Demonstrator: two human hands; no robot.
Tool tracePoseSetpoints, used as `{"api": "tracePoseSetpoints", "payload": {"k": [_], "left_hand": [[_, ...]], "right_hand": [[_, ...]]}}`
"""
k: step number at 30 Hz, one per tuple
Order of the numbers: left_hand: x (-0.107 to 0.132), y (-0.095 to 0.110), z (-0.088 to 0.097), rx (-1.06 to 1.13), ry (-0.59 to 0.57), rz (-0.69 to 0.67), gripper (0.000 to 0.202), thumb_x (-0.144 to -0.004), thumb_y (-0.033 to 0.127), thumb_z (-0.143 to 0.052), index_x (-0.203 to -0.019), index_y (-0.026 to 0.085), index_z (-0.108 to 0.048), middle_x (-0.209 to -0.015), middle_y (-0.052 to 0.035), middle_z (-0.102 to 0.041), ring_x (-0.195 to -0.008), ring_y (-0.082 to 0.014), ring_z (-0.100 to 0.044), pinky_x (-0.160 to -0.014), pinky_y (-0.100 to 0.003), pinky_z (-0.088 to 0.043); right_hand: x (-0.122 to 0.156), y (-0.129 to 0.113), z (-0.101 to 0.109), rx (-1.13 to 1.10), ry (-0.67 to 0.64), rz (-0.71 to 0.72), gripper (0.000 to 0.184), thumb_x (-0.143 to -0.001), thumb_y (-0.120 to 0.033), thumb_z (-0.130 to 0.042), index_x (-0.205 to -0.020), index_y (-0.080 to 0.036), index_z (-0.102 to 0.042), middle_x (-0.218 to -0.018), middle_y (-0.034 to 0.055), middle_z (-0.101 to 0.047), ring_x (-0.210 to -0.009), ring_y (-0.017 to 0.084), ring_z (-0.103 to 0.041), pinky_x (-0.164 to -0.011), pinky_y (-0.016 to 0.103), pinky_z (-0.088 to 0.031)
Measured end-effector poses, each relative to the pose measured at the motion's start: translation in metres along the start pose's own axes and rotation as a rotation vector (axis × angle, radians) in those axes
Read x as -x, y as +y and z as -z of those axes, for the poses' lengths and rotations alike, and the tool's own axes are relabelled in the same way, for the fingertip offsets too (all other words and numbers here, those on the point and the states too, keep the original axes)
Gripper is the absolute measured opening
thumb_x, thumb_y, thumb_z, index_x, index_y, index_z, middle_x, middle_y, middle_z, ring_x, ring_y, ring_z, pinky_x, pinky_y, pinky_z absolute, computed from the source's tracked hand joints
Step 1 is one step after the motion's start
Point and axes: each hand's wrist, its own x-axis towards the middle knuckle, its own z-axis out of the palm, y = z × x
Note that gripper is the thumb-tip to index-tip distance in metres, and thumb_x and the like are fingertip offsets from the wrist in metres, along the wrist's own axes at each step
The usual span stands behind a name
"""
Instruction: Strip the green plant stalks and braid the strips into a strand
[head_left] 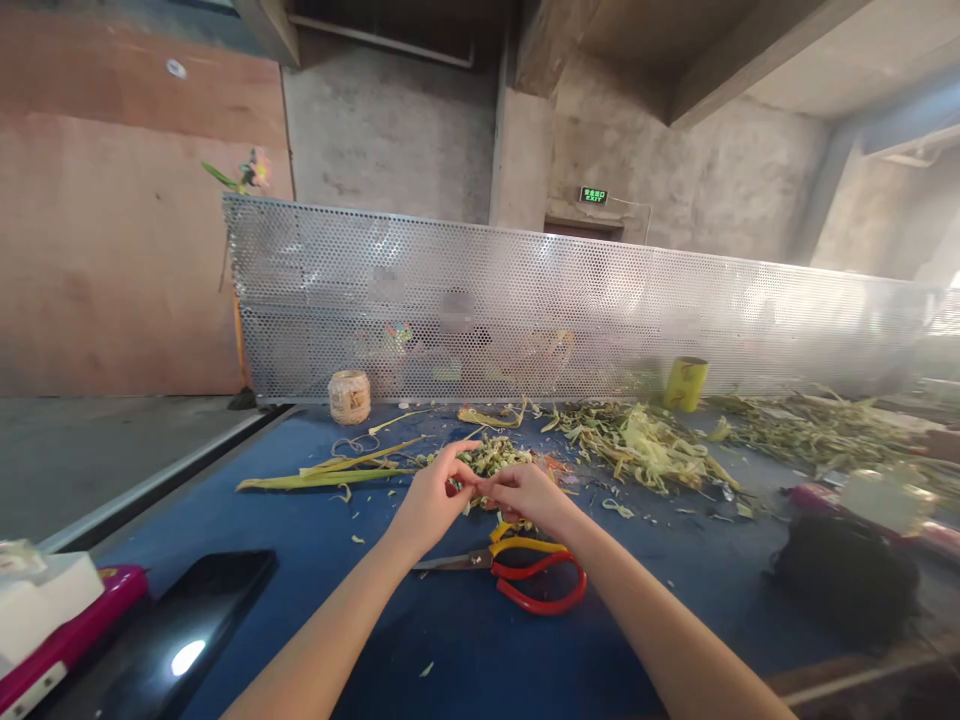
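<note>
My left hand [442, 488] and my right hand [523, 492] meet fingertip to fingertip over the middle of the blue table. Both are closed in a pinch, and whatever lies between the fingers is too small to make out. Just behind them is a heap of small dried plant pieces [496, 455], partly covered by the hands. Scissors [541, 590] with red handles lie below the hands, blades pointing left. A yellow piece [514, 538] touches or overlaps their handles. Long yellow-green stalks [322, 480] rest left of my left hand.
A twine-wrapped jar [349, 397] and a yellow-green cylinder [685, 384] stand near the perforated metal screen [450, 300]. Piles of dry leaf strips [637, 445] spread across the right. A black phone [187, 610] lies front left, beside a magenta box [82, 630]. A dark object [840, 575] sits right.
</note>
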Motion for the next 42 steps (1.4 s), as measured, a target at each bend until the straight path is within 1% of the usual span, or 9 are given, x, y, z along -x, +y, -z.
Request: {"api": "tracePoseSetpoints", "payload": {"k": [6, 9, 13, 19, 24, 31, 35, 38, 42], "left_hand": [[-0.002, 0.001, 0.002, 0.083, -0.032, 0.072, 0.040, -0.073, 0.019, -0.051, -0.112, 0.019, -0.043, -0.075, -0.0009, -0.062, -0.065, -0.0132, -0.057, -0.058, -0.026, -0.044], [-0.003, 0.000, 0.003, 0.159, -0.074, 0.129, 0.041, -0.071, 0.022, -0.054, -0.110, 0.018, -0.042, -0.075, -0.0015, -0.062, -0.057, -0.0113, -0.054, -0.053, -0.025, -0.043], [-0.003, -0.003, 0.004, 0.227, -0.101, 0.186, 0.045, -0.069, 0.026, -0.058, -0.110, 0.017, -0.041, -0.076, -0.0023, -0.062, -0.054, -0.0109, -0.053, -0.052, -0.025, -0.043], [-0.002, 0.000, 0.003, 0.197, -0.101, 0.234, 0.050, -0.069, 0.034, -0.058, -0.112, 0.015, -0.042, -0.073, -0.0018, -0.061, -0.053, -0.0117, -0.052, -0.052, -0.026, -0.043], [-0.003, -0.003, 0.003, 0.140, -0.121, 0.212, 0.050, -0.067, 0.030, -0.057, -0.112, 0.014, -0.044, -0.070, -0.0012, -0.061, -0.059, -0.0144, -0.055, -0.056, -0.027, -0.043], [-0.003, -0.005, 0.004, 0.078, -0.131, 0.230, 0.050, -0.069, 0.029, -0.053, -0.115, 0.012, -0.044, -0.071, -0.0021, -0.061, -0.059, -0.0150, -0.055, -0.056, -0.027, -0.043], [-0.003, -0.005, 0.004, 0.092, -0.134, 0.245, 0.054, -0.068, 0.028, -0.055, -0.118, 0.011, -0.041, -0.070, -0.0020, -0.062, -0.055, -0.0135, -0.053, -0.054, -0.027, -0.043], [-0.003, -0.008, 0.002, 0.164, -0.157, 0.263, 0.059, -0.069, 0.029, -0.056, -0.121, 0.010, -0.037, -0.075, -0.0049, -0.063, -0.060, -0.0149, -0.055, -0.054, -0.027, -0.044], [-0.002, -0.010, 0.002, 0.221, -0.160, 0.277, 0.065, -0.067, 0.030, -0.060, -0.124, 0.010, -0.034, -0.074, -0.0048, -0.064, -0.054, -0.0130, -0.053, -0.055, -0.028, -0.044]], "right_hand": [[0.002, -0.001, 0.006, 0.015, -0.011, 0.040, 0.021, -0.061, -0.034, -0.067, -0.064, -0.014, -0.063, -0.045, -0.0074, -0.042, -0.040, 0.003, -0.032, -0.039, 0.017, -0.024], [0.002, -0.001, 0.007, 0.014, -0.007, 0.041, 0.020, -0.060, -0.033, -0.067, -0.061, -0.014, -0.061, -0.043, -0.0074, -0.041, -0.039, 0.003, -0.030, -0.038, 0.018, -0.022], [0.000, 0.001, 0.007, 0.110, 0.002, 0.073, 0.017, -0.064, -0.030, -0.064, -0.061, -0.014, -0.060, -0.042, -0.0071, -0.041, -0.037, 0.003, -0.029, -0.038, 0.018, -0.021], [-0.001, 0.003, 0.007, 0.373, 0.039, 0.207, 0.010, -0.066, -0.023, -0.062, -0.061, -0.014, -0.063, -0.047, -0.0044, -0.047, -0.043, 0.005, -0.035, -0.042, 0.019, -0.025], [0.003, 0.000, 0.004, 0.613, 0.076, 0.317, 0.007, -0.068, -0.015, -0.059, -0.062, -0.016, -0.063, -0.049, -0.0048, -0.046, -0.047, 0.006, -0.036, -0.047, 0.018, -0.027], [0.008, -0.007, 0.006, 0.907, 0.096, 0.429, 0.006, -0.074, -0.017, -0.057, -0.073, -0.016, -0.062, -0.070, 0.0004, -0.057, -0.064, 0.010, -0.049, -0.056, 0.019, -0.032], [0.008, -0.009, 0.010, 1.004, 0.118, 0.420, 0.007, -0.075, -0.023, -0.058, -0.074, -0.017, -0.061, -0.074, 0.0019, -0.058, -0.068, 0.012, -0.051, -0.057, 0.020, -0.033], [0.007, -0.009, 0.010, 1.006, 0.116, 0.466, 0.005, -0.075, -0.020, -0.058, -0.073, -0.016, -0.061, -0.072, 0.0016, -0.058, -0.068, 0.012, -0.051, -0.058, 0.020, -0.034], [0.005, -0.008, 0.011, 0.986, 0.103, 0.527, 0.007, -0.076, -0.018, -0.058, -0.071, -0.016, -0.063, -0.069, 0.0014, -0.059, -0.066, 0.011, -0.052, -0.060, 0.020, -0.037]]}}
